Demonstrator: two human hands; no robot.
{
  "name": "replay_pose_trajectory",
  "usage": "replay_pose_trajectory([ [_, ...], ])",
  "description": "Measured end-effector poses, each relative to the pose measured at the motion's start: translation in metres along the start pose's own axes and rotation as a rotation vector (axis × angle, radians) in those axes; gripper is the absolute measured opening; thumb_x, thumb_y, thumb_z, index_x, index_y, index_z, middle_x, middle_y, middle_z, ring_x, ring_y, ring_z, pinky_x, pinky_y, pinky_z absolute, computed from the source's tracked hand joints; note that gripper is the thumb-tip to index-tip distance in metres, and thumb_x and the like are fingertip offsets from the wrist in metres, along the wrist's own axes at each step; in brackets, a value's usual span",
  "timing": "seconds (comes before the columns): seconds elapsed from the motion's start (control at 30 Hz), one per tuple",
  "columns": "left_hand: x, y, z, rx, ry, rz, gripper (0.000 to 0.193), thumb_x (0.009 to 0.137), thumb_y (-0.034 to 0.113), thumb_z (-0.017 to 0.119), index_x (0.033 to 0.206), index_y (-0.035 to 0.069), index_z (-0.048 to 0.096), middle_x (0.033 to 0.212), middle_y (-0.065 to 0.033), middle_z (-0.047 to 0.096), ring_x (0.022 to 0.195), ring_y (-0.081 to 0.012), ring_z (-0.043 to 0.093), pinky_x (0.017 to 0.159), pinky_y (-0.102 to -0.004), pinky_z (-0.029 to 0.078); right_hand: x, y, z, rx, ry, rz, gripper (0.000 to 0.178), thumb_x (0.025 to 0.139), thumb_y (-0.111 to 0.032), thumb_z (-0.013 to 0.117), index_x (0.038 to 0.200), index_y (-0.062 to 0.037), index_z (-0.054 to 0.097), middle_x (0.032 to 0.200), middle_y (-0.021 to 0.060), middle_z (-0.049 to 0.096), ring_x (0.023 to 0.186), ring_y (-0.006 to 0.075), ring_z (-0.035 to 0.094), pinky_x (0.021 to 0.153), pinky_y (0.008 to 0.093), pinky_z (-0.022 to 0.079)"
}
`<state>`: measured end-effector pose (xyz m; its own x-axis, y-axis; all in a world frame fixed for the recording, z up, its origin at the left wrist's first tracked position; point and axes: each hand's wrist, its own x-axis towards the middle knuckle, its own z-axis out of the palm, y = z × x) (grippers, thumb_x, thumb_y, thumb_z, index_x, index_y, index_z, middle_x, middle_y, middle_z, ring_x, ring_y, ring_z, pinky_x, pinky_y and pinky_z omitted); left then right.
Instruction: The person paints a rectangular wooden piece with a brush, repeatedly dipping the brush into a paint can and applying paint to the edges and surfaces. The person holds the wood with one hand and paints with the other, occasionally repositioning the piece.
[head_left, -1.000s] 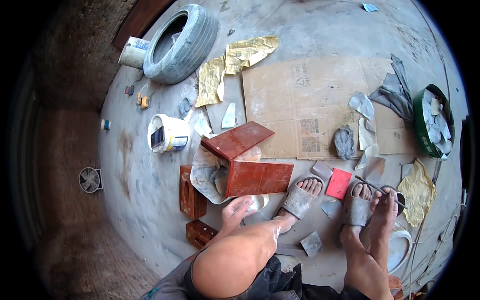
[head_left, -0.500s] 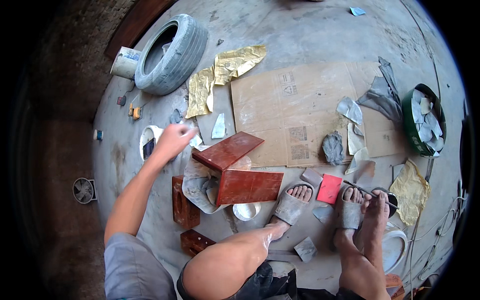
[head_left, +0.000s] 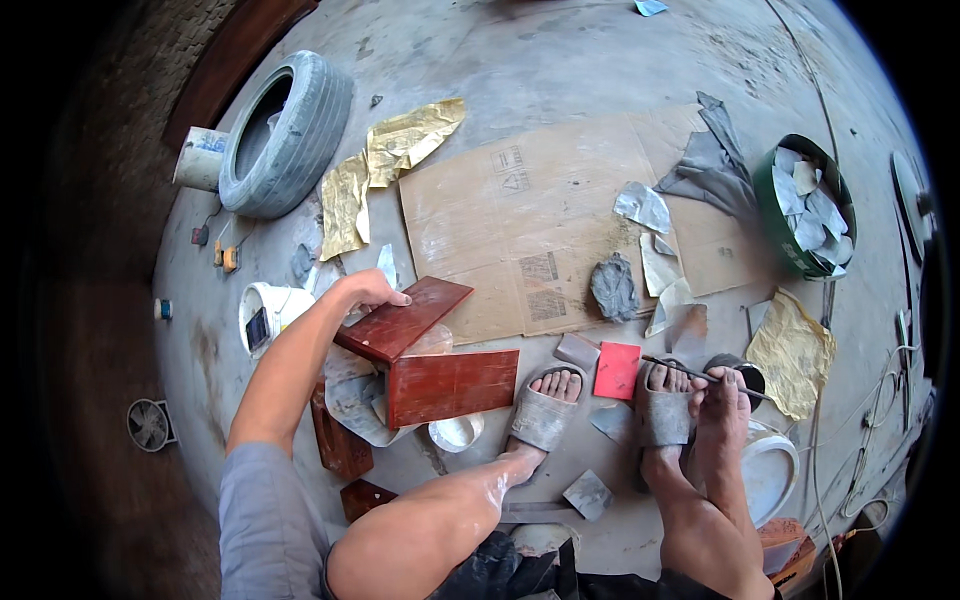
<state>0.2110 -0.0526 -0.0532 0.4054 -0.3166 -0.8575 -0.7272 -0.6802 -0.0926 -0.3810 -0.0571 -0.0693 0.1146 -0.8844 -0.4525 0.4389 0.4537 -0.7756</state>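
My left hand (head_left: 372,289) grips the far left edge of a glossy red wooden board (head_left: 425,310); its thumb lies on top and the other fingers are mostly hidden. This board meets a second red board (head_left: 452,388) at an angle, and both rest over crumpled pale sheeting (head_left: 352,390). At the right, beside my sandalled foot, my right hand (head_left: 718,405) is closed on a thin dark stick (head_left: 684,371), whose kind I cannot make out. Just behind that hand stands a dark round cup (head_left: 748,378). A small red rectangular piece (head_left: 617,370) lies between my feet.
Flattened cardboard (head_left: 480,230) covers the floor ahead. A tyre (head_left: 310,130) stands far left, near a white bucket (head_left: 285,305). The green tub (head_left: 785,225) at right holds sandpaper-like scraps. Bricks (head_left: 345,445) sit by my left knee; cables (head_left: 865,440) run along the right.
My left hand has come down from beyond the red boards onto the upper board's edge. My right hand keeps hold of the stick. The whole view has shifted, moving the scene leftward.
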Motion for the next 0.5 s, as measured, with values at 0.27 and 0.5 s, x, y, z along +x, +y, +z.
replay_pose_trajectory([
  [0.27, -0.023, 0.014, -0.004, -0.637, -0.162, -0.08, 0.032, 0.092, 0.022, 0.074, 0.105, -0.007, 0.067, 0.098, -0.0165, 0.073, 0.083, -0.0266, 0.073, 0.073, -0.0431, 0.06, 0.0, 0.001, -0.007, 0.05, -0.025, 0.023, 0.026, 0.107, -0.029, 0.053, 0.11, -0.0036, 0.058, 0.092, 0.0119, 0.073, 0.07, 0.0127, 0.061, 0.062, 0.026, 0.047],
  [0.5, -0.041, 0.01, -0.009, -0.906, -0.245, 0.163, 0.034, 0.101, 0.023, 0.062, 0.121, -0.003, 0.06, 0.113, -0.0144, 0.071, 0.098, -0.023, 0.071, 0.084, -0.0402, 0.06, 0.003, 0.006, 0.001, 0.068, -0.018, 0.025, 0.024, 0.105, -0.029, 0.056, 0.108, -0.0059, 0.061, 0.089, 0.0099, 0.073, 0.066, 0.0119, 0.062, 0.058, 0.0257, 0.047],
])
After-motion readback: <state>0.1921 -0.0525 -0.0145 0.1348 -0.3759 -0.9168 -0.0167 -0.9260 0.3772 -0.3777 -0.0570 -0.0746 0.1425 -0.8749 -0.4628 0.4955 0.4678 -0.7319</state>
